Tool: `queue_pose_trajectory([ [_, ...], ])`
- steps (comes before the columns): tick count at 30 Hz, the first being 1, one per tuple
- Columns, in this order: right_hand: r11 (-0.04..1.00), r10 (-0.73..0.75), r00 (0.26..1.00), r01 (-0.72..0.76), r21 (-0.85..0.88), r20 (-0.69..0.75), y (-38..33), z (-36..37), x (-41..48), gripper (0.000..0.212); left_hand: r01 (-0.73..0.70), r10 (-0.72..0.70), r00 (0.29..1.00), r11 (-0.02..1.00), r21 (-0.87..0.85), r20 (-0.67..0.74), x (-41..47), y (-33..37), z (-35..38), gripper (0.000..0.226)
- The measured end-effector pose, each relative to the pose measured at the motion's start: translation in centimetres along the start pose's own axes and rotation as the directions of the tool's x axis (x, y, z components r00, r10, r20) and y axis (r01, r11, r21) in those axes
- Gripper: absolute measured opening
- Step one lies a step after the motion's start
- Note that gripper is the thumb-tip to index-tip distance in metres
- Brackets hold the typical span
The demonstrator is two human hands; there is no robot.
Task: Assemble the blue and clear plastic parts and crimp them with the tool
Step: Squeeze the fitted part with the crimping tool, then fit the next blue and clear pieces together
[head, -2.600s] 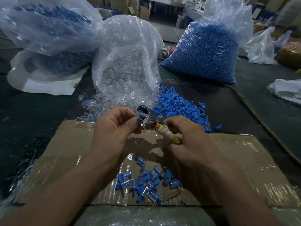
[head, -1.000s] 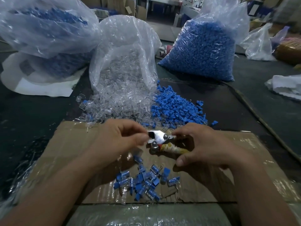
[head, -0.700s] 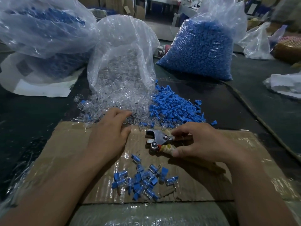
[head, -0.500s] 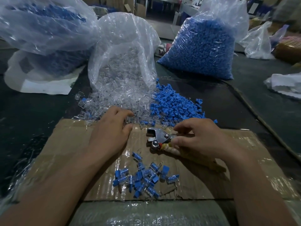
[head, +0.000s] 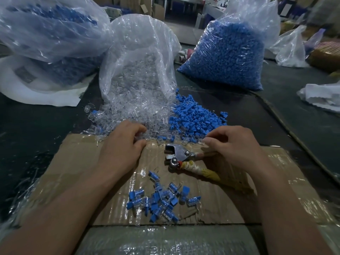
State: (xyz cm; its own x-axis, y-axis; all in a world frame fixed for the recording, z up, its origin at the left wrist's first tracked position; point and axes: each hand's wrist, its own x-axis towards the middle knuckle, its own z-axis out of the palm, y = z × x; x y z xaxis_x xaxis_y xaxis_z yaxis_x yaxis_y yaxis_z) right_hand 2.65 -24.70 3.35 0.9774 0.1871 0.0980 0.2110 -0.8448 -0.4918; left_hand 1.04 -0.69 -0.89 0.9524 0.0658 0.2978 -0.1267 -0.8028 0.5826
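Your crimp tool [head: 177, 155] lies flat, head pointing left, taped handles running back toward you and right, under your right hand [head: 237, 146]. Clear parts [head: 110, 124] sit just beyond-left of that head, blue parts [head: 193, 116] straight beyond it. Your left hand [head: 119, 150] is nearest the clear ones, fingers curled into them. Honestly can't tell if either hand's pinching anything.

The person works with both arms bare. The left forearm [head: 60, 208] and the right forearm [head: 287, 205] are uncovered as far as I can see them. The left hand [head: 121, 151] and the right hand [head: 237, 146] are bare too, with slim fingers and short, plain nails. On the right hand the knuckles stand out clearly. The skin on both forearms looks smooth.
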Motion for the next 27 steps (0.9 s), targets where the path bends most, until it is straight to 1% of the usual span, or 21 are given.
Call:
queue_pose_trajectory([
  [3, 0.999, 0.036, 0.998, -0.035, 0.011, -0.052, 0.2, -0.1, 0.1, 0.005, 0.027, -0.028, 0.999, 0.999, -0.023, -0.027, -0.1, 0.0, -0.1, 0.029],
  [7, 0.995, 0.084, 0.982, -0.073, 0.068, -0.168, 0.6, -0.2, 0.2, 0.012, 0.051, -0.057, 0.997, 0.994, -0.093, -0.06, -0.5, 0.1, -0.6, 0.02],
  [10, 0.985, 0.155, 0.955, -0.129, 0.117, -0.253, 1.1, -0.2, 0.4, 0.008, 0.06, -0.071, 0.994, 0.992, -0.114, -0.086, -0.8, 0.3, -0.8, 0.032],
  [12, 0.978, 0.19, 0.939, -0.156, 0.138, -0.285, 1.4, -0.2, 0.6, 0.005, 0.048, -0.067, 0.99, 0.988, -0.145, -0.126, -1.0, 0.5, -0.9, 0.029],
  [15, 0.973, 0.218, 0.936, -0.187, 0.132, -0.278, 1.8, 0.1, 0.9, 0.005, 0.018, -0.047, 0.991, 0.975, -0.221, -0.129, -1.3, 0.8, -1.0, 0.025],
  [17, 0.977, 0.209, 0.946, -0.189, 0.102, -0.25, 1.9, 0.4, 1.2, 0.007, 0.017, -0.048, 0.992, 0.966, -0.258, -0.117, -1.4, 0.9, -1.0, 0.026],
  [19, 0.985, 0.171, 0.96, -0.163, 0.051, -0.222, 1.8, 0.8, 1.4, 0.013, 0.033, -0.07, 0.991, 0.951, -0.308, -0.111, -1.6, 0.9, -0.9, 0.03],
  [22, 0.993, 0.096, 0.979, -0.108, -0.056, -0.177, 1.5, 1.4, 1.9, 0.027, 0.079, -0.127, 0.986, 0.924, -0.373, -0.105, -1.5, 1.1, -1.0, 0.034],
  [24, 0.99, 0.069, 0.99, -0.083, -0.113, -0.124, 1.3, 1.8, 2.2, 0.036, 0.148, -0.198, 0.979, 0.87, -0.471, -0.058, -1.5, 1.2, -1.1, 0.034],
  [25, 0.988, 0.063, 0.993, -0.075, -0.137, -0.096, 1.2, 1.9, 2.3, 0.039, 0.199, -0.242, 0.97, 0.807, -0.556, -0.003, -1.6, 1.3, -1.1, 0.032],
  [27, 0.983, 0.057, 0.997, -0.065, -0.174, -0.053, 1.1, 2.2, 2.4, 0.041, 0.296, -0.307, 0.944, 0.621, -0.726, 0.122, -1.8, 1.6, -0.9, 0.018],
])
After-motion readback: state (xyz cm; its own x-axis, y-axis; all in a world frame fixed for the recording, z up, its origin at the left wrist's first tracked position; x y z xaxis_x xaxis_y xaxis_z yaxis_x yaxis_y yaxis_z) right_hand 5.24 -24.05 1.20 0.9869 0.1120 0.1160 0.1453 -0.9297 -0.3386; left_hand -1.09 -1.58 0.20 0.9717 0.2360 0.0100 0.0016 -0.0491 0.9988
